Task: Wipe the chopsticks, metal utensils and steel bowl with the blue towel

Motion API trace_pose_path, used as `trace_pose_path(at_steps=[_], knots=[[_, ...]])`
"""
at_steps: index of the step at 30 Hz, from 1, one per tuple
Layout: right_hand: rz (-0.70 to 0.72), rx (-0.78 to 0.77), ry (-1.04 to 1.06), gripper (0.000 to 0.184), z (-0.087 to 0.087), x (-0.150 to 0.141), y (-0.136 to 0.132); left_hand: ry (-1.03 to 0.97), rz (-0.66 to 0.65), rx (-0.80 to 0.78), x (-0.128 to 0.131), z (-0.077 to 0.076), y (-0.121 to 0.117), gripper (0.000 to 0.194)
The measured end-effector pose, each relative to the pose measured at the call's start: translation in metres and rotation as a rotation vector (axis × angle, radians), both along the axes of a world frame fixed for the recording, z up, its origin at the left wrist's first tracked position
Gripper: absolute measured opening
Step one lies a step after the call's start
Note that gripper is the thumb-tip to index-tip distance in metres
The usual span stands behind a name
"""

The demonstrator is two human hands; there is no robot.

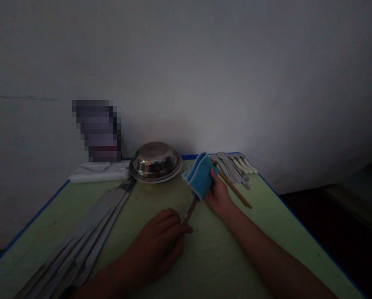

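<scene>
My left hand (165, 234) rests on the green table (204, 257), fingers closed on the handle end of a thin metal utensil (189, 211). The utensil runs up and to the right into a folded blue cloth (201, 174). My right hand (219, 193) grips that cloth, wrapped around the utensil's far end, which is hidden inside it. Both hands are near the table's middle.
An upturned steel bowl (155, 160) sits on a plate at the back. Several spoons (236, 164) and a wooden stick (236, 189) lie at back right. Long flat metal strips (89, 232) lie at left, a white cloth (100, 171) behind them. A wall stands close behind.
</scene>
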State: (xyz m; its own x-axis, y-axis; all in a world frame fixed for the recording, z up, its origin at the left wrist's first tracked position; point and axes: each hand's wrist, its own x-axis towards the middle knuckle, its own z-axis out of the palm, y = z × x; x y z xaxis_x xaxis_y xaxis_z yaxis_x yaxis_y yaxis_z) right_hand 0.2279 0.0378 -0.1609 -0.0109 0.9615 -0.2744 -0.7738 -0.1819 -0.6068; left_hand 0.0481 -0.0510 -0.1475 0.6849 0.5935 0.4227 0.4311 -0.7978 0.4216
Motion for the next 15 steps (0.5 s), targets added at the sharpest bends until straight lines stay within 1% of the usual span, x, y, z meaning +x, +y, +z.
trace_pose_path(at_steps=[2,4,6,8,10,13,15], knots=[[-0.027,-0.058,0.037,0.028,0.002,0.003,0.003,0.028,-0.072,0.027,0.001,0.005,-0.004,0.024],[-0.032,-0.068,0.057,0.032,0.004,0.005,0.004,0.065,-0.128,0.052,0.002,0.008,-0.008,0.025],[-0.028,-0.066,0.052,0.032,0.005,0.006,0.004,0.086,-0.141,0.047,0.002,0.008,-0.01,0.026],[-0.034,-0.065,0.026,0.029,0.004,0.006,0.003,0.068,-0.094,-0.028,0.001,0.004,-0.011,0.029],[-0.026,-0.045,0.003,0.026,0.002,0.007,0.002,0.013,-0.004,-0.134,-0.001,-0.002,-0.012,0.029],[0.035,0.019,-0.007,0.024,-0.001,0.008,0.002,-0.074,0.124,-0.256,-0.004,-0.011,-0.01,0.023],[0.09,0.053,-0.017,0.023,-0.001,0.007,0.001,-0.088,0.159,-0.315,-0.005,-0.013,-0.007,0.025]])
